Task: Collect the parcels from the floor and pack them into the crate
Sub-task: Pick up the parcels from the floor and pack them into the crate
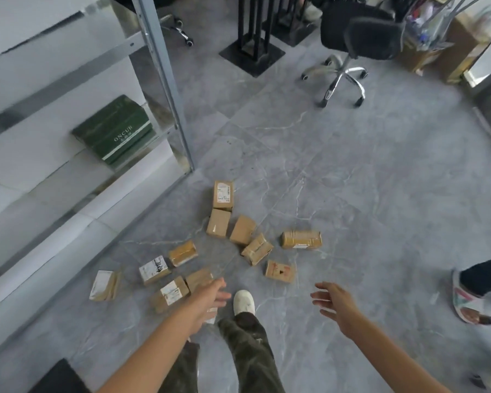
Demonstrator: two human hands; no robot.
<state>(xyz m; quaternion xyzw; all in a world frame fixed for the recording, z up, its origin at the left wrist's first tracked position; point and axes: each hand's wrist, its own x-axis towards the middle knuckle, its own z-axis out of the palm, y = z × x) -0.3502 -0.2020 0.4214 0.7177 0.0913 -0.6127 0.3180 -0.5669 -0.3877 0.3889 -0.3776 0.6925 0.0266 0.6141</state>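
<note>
Several small brown cardboard parcels lie scattered on the grey marble floor in front of me. One with a white label (223, 195) is farthest away, a taped one (301, 239) lies to the right, and one with red print (280, 271) is nearest my right side. A labelled parcel (171, 292) lies just left of my left hand (210, 296), which reaches forward above the floor with relaxed fingers and holds nothing. My right hand (335, 302) is also stretched out, fingers spread, empty. No crate is in view.
A metal shelving unit (165, 80) with a green box (114, 131) stands on the left. A black office chair (352, 46) and a black stand (253, 52) are at the back. Another person's foot (471, 296) is at the right edge. My white shoe (243, 303) steps forward.
</note>
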